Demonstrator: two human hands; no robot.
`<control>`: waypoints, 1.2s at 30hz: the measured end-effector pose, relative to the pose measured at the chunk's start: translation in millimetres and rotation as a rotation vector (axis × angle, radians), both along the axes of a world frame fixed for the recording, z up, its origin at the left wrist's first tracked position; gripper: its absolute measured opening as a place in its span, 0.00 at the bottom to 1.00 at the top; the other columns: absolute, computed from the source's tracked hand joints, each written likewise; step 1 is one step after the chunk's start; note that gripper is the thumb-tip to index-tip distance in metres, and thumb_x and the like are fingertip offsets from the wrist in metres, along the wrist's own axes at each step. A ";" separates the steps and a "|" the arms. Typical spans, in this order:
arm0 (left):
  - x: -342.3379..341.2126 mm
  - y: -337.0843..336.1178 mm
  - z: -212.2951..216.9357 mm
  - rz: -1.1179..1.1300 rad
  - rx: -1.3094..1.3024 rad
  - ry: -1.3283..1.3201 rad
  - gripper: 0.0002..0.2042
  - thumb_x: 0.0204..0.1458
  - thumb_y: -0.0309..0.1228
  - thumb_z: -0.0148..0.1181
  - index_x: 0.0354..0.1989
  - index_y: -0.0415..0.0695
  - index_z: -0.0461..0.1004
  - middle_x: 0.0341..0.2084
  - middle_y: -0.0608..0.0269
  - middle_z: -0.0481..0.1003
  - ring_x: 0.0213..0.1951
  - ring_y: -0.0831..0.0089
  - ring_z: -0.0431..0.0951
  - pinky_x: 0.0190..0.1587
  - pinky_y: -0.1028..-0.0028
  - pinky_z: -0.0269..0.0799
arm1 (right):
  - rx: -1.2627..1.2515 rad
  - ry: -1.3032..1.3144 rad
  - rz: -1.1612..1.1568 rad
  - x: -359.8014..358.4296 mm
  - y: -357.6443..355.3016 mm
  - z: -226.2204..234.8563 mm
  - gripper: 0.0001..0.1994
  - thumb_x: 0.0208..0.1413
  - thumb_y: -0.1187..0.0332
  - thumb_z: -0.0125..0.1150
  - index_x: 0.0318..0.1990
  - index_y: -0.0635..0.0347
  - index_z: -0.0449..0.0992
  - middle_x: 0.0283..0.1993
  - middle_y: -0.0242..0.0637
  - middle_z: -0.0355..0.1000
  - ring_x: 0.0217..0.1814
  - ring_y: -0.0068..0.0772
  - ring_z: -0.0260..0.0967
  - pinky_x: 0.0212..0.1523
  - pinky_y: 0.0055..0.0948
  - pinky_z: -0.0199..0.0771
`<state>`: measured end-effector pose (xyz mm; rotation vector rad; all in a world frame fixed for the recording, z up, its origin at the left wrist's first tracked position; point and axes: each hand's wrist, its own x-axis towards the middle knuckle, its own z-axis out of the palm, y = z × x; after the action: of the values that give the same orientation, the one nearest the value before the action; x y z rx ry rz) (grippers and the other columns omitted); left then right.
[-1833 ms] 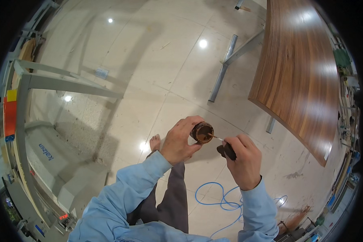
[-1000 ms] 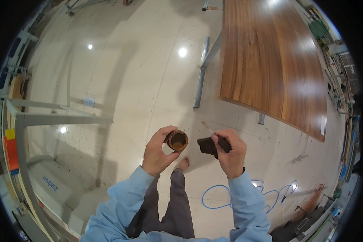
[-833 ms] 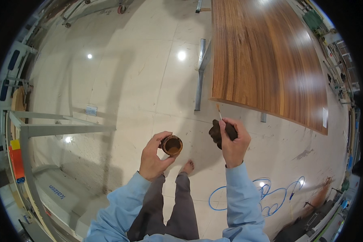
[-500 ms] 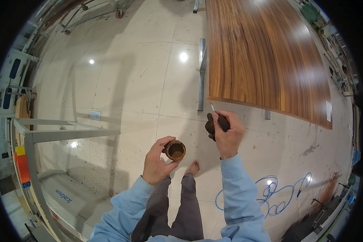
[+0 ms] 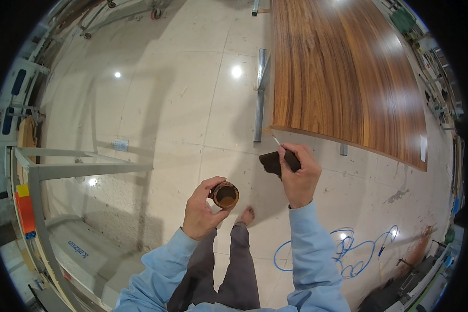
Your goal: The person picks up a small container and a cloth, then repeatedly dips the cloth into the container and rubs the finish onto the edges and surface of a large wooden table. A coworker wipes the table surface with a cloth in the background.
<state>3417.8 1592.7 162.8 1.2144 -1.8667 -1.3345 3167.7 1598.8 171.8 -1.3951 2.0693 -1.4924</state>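
Note:
My left hand (image 5: 198,212) is closed around a small round jar (image 5: 212,195), its fingers and thumb on the sides. Brown liquid shows inside through the open top. In my right hand (image 5: 302,179) are a thin brush (image 5: 276,139) with a pale handle, pinched between thumb and fingers, and a dark brown cloth (image 5: 270,162) bunched against the fingers. The brush tip is at the near left corner of a glossy wood-grain panel (image 5: 343,78); whether it touches the edge I cannot tell.
Metal supports (image 5: 259,99) stand under the panel. At left is a grey metal frame (image 5: 83,170) above a grey case (image 5: 83,252). A coiled blue hose (image 5: 356,249) lies on the tiled floor at right. My bare foot (image 5: 248,214) is below the jar.
My right hand has shifted slightly right and turned, and the cloth now spreads out farther to the left. The left hand with the jar stays nearly in place.

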 end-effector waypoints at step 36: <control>-2.6 -0.1 2.2 -0.027 0.021 0.026 0.33 0.44 0.22 0.77 0.63 0.41 0.74 0.56 0.58 0.79 0.55 0.67 0.81 0.61 0.69 0.75 | 0.008 0.096 0.035 -27.9 -8.5 -3.4 0.09 0.52 0.81 0.71 0.41 0.60 0.83 0.37 0.39 0.75 0.36 0.42 0.76 0.38 0.35 0.76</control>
<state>3415.1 1592.6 165.0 1.1801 -1.8618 -1.3812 3139.7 1590.3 168.4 -1.5198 2.0923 -1.4281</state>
